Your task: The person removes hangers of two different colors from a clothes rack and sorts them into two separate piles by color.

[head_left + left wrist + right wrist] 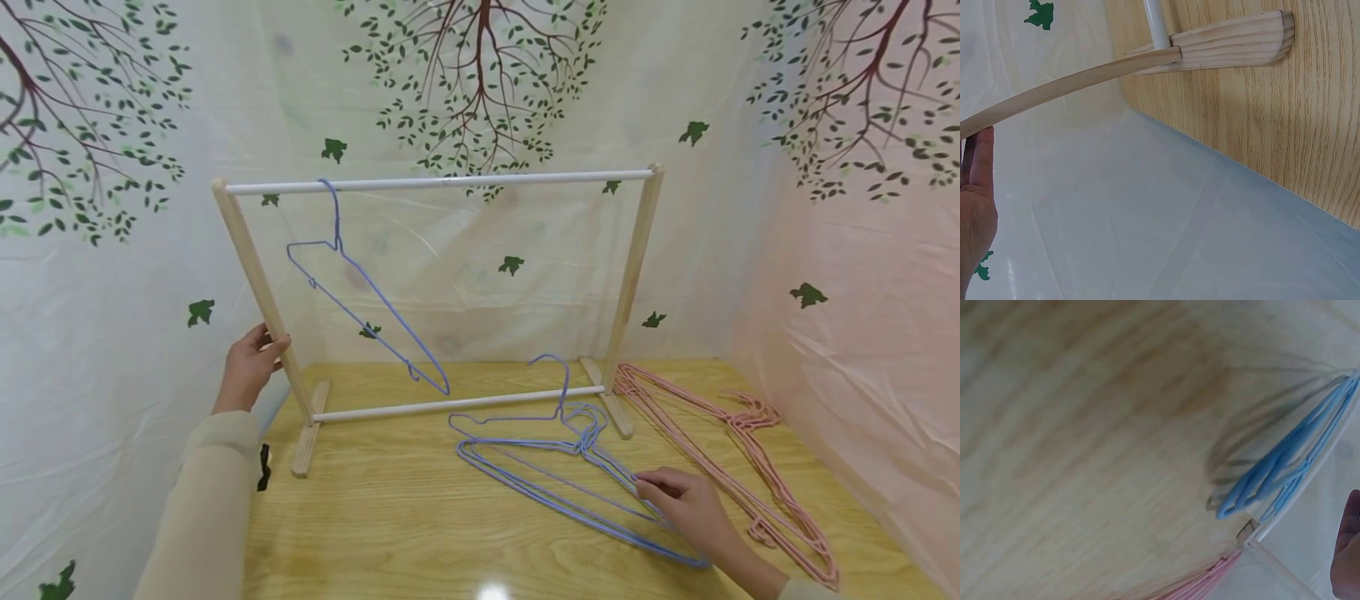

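My left hand (pixel 251 367) holds the left wooden post (pixel 251 267) of a small clothes rack, with the thumb in front; the left wrist view shows fingers against this post (pixel 1072 87). One blue wire clothes hanger (pixel 390 308) hangs by its hook near the left end of the white top rail (pixel 442 182). Over the table's right half, my right hand (pixel 690 504) pinches one end of another blue hanger (pixel 565 392), its hook raised. Below it lies a stack of blue hangers (pixel 582 448). In the right wrist view only part of the right hand (pixel 1347 556) appears.
Pink hangers (pixel 738 421) lie stacked on the wooden table (pixel 360 533), right of the blue ones. A white lower rail (pixel 465 404) joins the rack's feet. Near the left foot (pixel 302 450) is a small black object (pixel 263 468). Leaf-printed sheets surround the table.
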`<state>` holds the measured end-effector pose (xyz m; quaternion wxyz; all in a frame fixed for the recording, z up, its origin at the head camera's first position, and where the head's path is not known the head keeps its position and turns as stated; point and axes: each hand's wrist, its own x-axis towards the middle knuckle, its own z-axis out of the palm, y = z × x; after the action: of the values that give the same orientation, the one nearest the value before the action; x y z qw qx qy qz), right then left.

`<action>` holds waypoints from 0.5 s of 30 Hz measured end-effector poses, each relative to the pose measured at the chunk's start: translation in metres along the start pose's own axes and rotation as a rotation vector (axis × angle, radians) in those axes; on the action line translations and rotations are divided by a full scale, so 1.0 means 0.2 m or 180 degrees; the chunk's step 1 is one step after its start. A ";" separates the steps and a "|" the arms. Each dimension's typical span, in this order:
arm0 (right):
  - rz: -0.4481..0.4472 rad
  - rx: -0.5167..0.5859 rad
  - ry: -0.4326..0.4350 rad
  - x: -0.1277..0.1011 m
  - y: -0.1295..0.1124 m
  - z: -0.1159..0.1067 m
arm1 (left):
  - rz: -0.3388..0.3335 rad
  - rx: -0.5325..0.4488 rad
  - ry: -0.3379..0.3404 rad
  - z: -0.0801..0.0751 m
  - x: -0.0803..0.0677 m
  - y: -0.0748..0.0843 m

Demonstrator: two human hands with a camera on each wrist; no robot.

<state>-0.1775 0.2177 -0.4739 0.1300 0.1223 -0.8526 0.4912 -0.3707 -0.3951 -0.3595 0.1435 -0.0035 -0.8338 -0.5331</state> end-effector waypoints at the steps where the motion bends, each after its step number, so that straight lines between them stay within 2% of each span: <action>1: 0.0033 0.0018 -0.0026 0.00 0.00 0.00 | 0.0002 0.0002 -0.0003 0.00 0.00 0.00; 8: 0.0393 0.0021 -0.0095 -0.02 0.02 0.02 | -0.0009 0.0037 0.0002 -0.01 0.00 -0.01; 12: 0.0713 0.0012 -0.0031 -0.01 0.03 0.02 | 0.0007 0.0030 0.0020 0.00 0.01 -0.01; 15: 0.0853 -0.0118 0.0019 -0.01 0.03 0.02 | 0.0020 -0.0006 0.0007 0.00 0.01 -0.01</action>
<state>-0.1782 0.2169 -0.4819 0.0680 0.0035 -0.8698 0.4887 -0.3723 -0.3962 -0.3602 0.1462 -0.0057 -0.8331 -0.5334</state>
